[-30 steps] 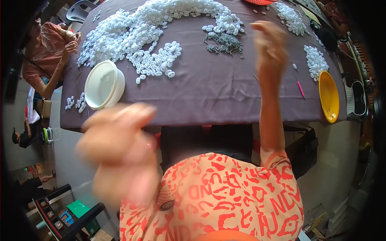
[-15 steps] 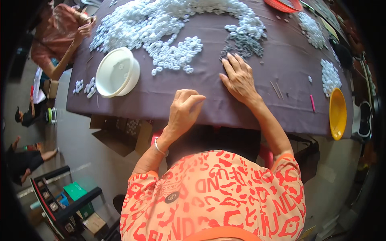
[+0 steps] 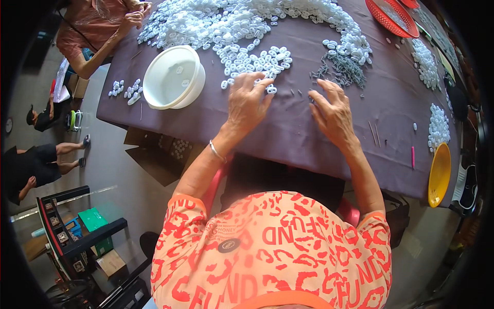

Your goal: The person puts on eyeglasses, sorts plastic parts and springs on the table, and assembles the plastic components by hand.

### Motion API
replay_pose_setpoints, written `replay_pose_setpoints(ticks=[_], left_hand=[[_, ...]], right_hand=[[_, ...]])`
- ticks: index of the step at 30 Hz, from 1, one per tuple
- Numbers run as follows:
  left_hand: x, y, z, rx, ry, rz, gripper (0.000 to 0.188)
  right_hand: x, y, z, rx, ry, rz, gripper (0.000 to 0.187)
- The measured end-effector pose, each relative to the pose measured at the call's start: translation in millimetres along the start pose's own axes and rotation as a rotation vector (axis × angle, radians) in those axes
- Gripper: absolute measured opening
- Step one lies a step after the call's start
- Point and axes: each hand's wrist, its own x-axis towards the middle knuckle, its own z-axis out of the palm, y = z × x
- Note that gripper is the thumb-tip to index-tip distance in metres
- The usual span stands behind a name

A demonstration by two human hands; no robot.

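Observation:
My left hand (image 3: 246, 103) is open, with its fingertips at the near edge of a loose spread of white oval pieces with two holes (image 3: 252, 63). One such piece lies beside its index fingertip. My right hand (image 3: 335, 114) is open too, fingers apart and bent, just in front of a pile of small grey pins (image 3: 346, 71). A few pins lie by its fingertips, and others are loose on the cloth between my hands. Whether a pin touches the right thumb or index finger, I cannot tell.
A white bowl (image 3: 149, 85) stands left on the dark tablecloth (image 3: 216, 131). A large heap of white pieces (image 3: 206, 23) lies behind. Right are thin sticks (image 3: 374, 134), a pink stick (image 3: 412, 157), a yellow dish (image 3: 439, 175) and a red basket (image 3: 381, 18). Another person (image 3: 95, 38) sits far left.
My left hand has reached forward to the white pieces and its fingers have spread. My right hand has drawn back from the grey pile, and a few pins now lie apart from it.

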Motion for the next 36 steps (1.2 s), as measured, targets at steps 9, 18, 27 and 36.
replay_pose_setpoints(ticks=[9,18,27,36], left_hand=[[-3,-6,19,0.033,-0.002,0.008,0.027],[-6,-14,27,0.104,0.137,-0.224,0.029],[-2,-7,23,0.119,0.106,-0.119,0.033],[47,-3,67,0.169,-0.021,0.195,0.030]], right_hand=[[74,7,55,0.039,0.006,0.029,0.043],[49,-17,46,0.068,-0.052,-0.159,0.046],[-5,40,1,-0.151,0.093,-0.190,0.020],[34,16,10,-0.042,0.136,-0.231,0.019]])
